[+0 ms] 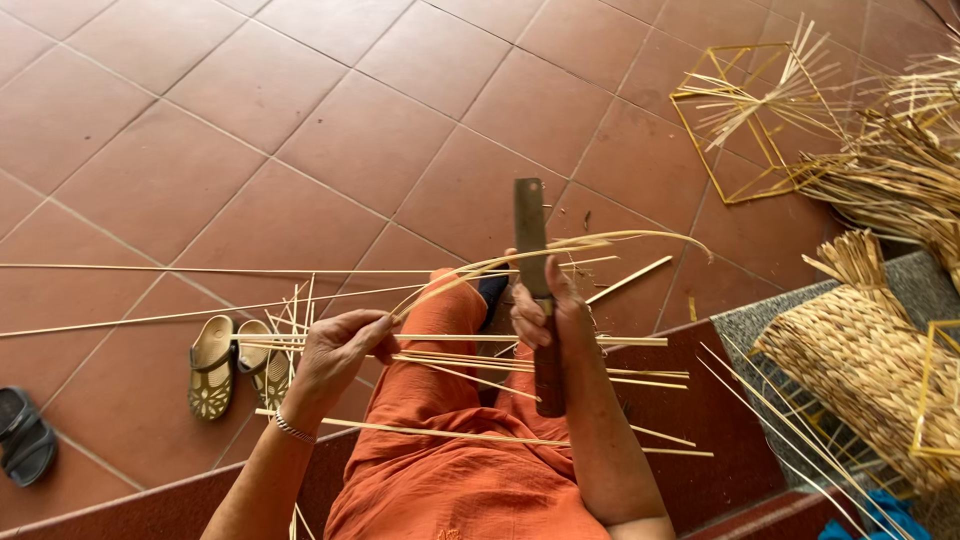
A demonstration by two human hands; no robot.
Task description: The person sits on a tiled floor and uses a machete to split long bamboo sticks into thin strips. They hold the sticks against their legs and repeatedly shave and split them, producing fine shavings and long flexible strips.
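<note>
My right hand [545, 310] grips a long flat-bladed knife [530, 235] by its dark handle, the blade pointing up and away from me. My left hand [345, 345] pinches a thin bamboo strip [560, 243] that bends in an arc over the blade and off to the right. A metal bracelet sits on my left wrist. Several split bamboo strips [480, 362] lie across my lap, on orange trousers [450, 450].
Long bamboo strips [150, 268] stretch left over the red tiled floor. A pair of olive sandals [232, 365] and a dark sandal [25, 435] lie at the left. Yellow wire frames [745, 120] and woven straw pieces [860, 350] are piled at the right by a step.
</note>
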